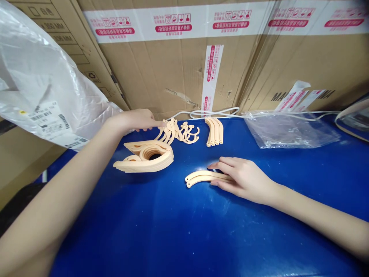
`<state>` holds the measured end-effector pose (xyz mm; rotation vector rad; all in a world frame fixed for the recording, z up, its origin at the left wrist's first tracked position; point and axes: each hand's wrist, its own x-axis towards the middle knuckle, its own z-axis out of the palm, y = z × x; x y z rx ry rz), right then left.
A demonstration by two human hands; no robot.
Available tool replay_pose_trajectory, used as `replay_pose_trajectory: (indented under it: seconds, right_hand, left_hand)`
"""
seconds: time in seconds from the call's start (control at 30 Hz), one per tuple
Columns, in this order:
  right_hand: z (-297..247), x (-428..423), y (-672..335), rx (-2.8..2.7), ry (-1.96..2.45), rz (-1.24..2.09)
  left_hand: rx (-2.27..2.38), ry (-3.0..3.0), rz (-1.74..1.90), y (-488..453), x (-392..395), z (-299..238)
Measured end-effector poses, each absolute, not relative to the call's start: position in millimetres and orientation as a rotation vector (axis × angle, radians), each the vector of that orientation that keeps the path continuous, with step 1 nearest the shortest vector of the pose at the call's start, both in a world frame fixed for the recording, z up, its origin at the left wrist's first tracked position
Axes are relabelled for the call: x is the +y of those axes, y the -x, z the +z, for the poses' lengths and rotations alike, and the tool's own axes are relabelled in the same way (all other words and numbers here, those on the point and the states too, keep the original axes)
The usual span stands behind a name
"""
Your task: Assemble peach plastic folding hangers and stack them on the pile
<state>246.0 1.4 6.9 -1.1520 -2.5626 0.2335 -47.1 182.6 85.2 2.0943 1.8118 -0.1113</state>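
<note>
1. While the left hand reaches the loose hooks, whether its grip pinches one cannot be told.
2. At the right hand, the grip pinches two curved strips on the bench.
3. Stacked frames: left of these strips.

Room across blue table foreground, stacked pieces left, box (taped) blocking behind

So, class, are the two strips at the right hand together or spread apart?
Together: the strips run side by side; the right hand hides their right ends.
</note>
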Motion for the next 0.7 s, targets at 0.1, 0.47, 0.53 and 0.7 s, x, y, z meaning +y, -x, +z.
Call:
replay_pose_trajectory:
  seconds: [0.1,0.47,0.53,0.7]
  right_hand:
    - [6,2,-246,-2.571,1.14,0.219]
    - [7,1,-246,-2.571,1.171,0.206]
    - [7,1,-245,-2.571,1.179,0.229]
    - [7,2,-245,-2.57,1.199,0.252]
  left_hand:
    - [1.791,-2.031,-0.257,44,190,75]
    - [1.722,-1.866,-0.13,38,191,64]
    - [1.72,-1.84,-0.102,40,191,62]
    - [1.754,-1.812,-0.067,43,194,60]
